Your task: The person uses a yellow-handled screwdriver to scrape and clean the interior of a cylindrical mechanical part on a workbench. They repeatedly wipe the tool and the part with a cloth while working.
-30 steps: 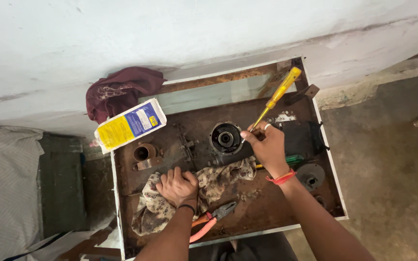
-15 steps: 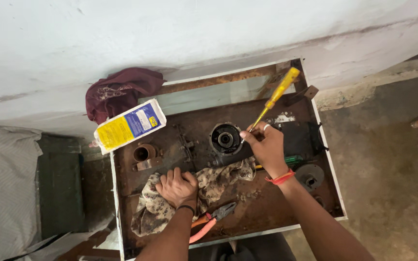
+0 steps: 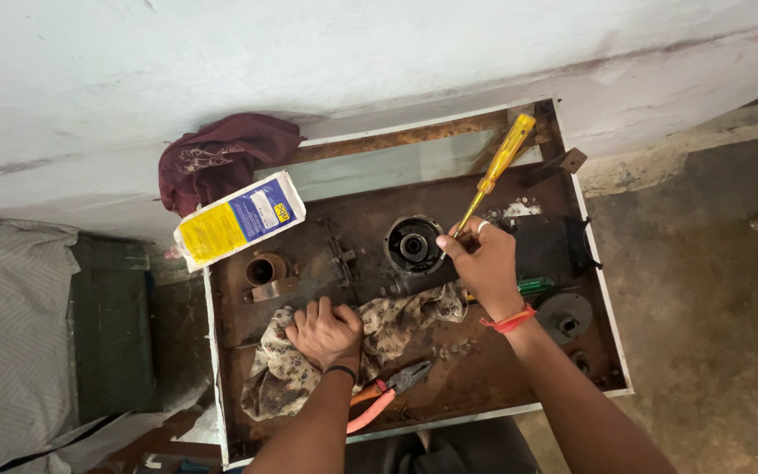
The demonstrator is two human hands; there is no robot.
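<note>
Far left: our left hand (image 3: 325, 332) is palm-down on the patterned rag (image 3: 344, 347), fingers curled and pressing into the cloth at the near-left of the rusty metal tray (image 3: 221, 351). It clutches cloth only, no tool.

Just near-right of that wrist lie the pink-handled pliers (image 3: 385, 393), flat on the tray, not touched, jaws pointing far-right.

Far-left of the tray: a small rusty pipe fitting (image 3: 265, 272), and a yellow-and-blue packet (image 3: 239, 219) overhanging the tray's far-left corner, with a maroon cloth (image 3: 221, 158) behind it against the wall.

Centre: the round pump housing (image 3: 414, 246), open end up, bore visible. It sits just far-right of our left hand and immediately left of our right.

Right hand (image 3: 482, 263) is closed around the shaft of the yellow-handled screwdriver (image 3: 495, 171). Long axis runs from near-left to far-right: handle high toward the tray's far-right corner, tip end down at our fingers, just beside the housing's right edge. The tip itself is hidden by the hand, so we can't tell whether it touches the housing.

Key relation: housing lies between both hands; right hand is the nearer one, almost touching its rim.

Further right: a green handle (image 3: 537, 285) peeking from behind the wrist, and a round grey cover (image 3: 565, 316).
</note>
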